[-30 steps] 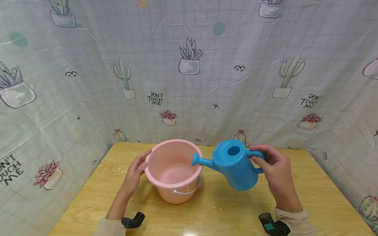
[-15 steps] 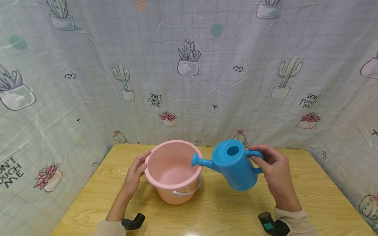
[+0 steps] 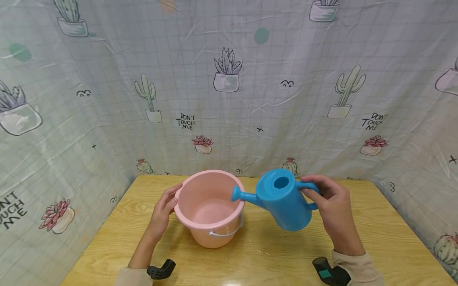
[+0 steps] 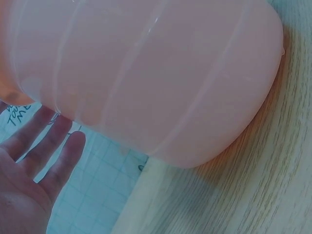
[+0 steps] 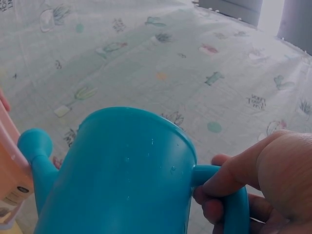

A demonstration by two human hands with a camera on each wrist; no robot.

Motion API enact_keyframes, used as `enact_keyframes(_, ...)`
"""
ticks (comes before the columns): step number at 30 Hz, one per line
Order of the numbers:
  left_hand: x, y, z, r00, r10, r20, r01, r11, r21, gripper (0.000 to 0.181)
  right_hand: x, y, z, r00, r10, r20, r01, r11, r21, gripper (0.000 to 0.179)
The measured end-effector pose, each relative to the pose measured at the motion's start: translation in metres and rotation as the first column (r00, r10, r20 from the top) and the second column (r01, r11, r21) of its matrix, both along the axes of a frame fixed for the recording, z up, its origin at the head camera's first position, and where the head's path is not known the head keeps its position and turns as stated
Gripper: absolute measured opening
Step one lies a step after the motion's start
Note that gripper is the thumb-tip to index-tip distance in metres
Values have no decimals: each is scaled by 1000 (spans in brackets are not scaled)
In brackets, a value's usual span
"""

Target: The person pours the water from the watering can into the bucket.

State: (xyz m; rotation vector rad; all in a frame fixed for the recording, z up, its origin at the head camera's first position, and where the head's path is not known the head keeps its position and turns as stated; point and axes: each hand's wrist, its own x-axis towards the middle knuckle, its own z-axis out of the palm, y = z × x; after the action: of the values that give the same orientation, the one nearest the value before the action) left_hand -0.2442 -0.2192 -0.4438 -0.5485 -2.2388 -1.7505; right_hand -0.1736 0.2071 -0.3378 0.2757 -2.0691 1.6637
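Note:
A pink bucket (image 3: pixel 214 237) stands on the wooden table, its white handle (image 3: pixel 225 233) hanging at the near side. My left hand (image 3: pixel 162 212) touches the bucket's left rim; in the left wrist view, several fingers (image 4: pixel 63 158) lie nearly straight against its wall. On the right, my right hand (image 3: pixel 334 210) grips the handle of a blue watering can (image 3: pixel 288 208), fingers curled round it. The can is off the table and leans left, its spout (image 3: pixel 247 196) reaching over the bucket's right rim. Droplets dot the can's side in the right wrist view. No stream from the spout is visible.
A cloth printed with cacti (image 3: pixel 229 119) hangs behind and on both sides of the table (image 3: pixel 372 234). Small wet-looking specks (image 3: pixel 262 252) lie on the wood in front of the can. Dark devices (image 3: pixel 161 270) are worn on both wrists.
The head view has shifted very slightly. Both hands, the bucket and the watering can keep nearly the same positions.

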Motion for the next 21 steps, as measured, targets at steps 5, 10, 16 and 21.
enact_keyframes(5, 1, 0, 0, 1000, -1, 2, 1, 1000, 5, 41, 1, 0, -1, 1000, -27, 0, 27, 999, 38, 25)
enact_keyframes(10, 0, 0, -1, 1000, -4, 1, 4, 1000, 10, 41, 0, -1, 0, 1000, -27, -2, 27, 999, 35, 25)
enact_keyframes(16, 2, 0, -2, 1000, -2, 2, 2, 1000, -8, 41, 1, 0, -1, 1000, -10, 2, 10, 1000, -1, 25)
enact_keyframes(21, 3, 1, -2, 1000, 5, 4, -5, 1000, -9, 41, 1, 1, -2, 1000, -9, -2, 9, 1000, 3, 24)
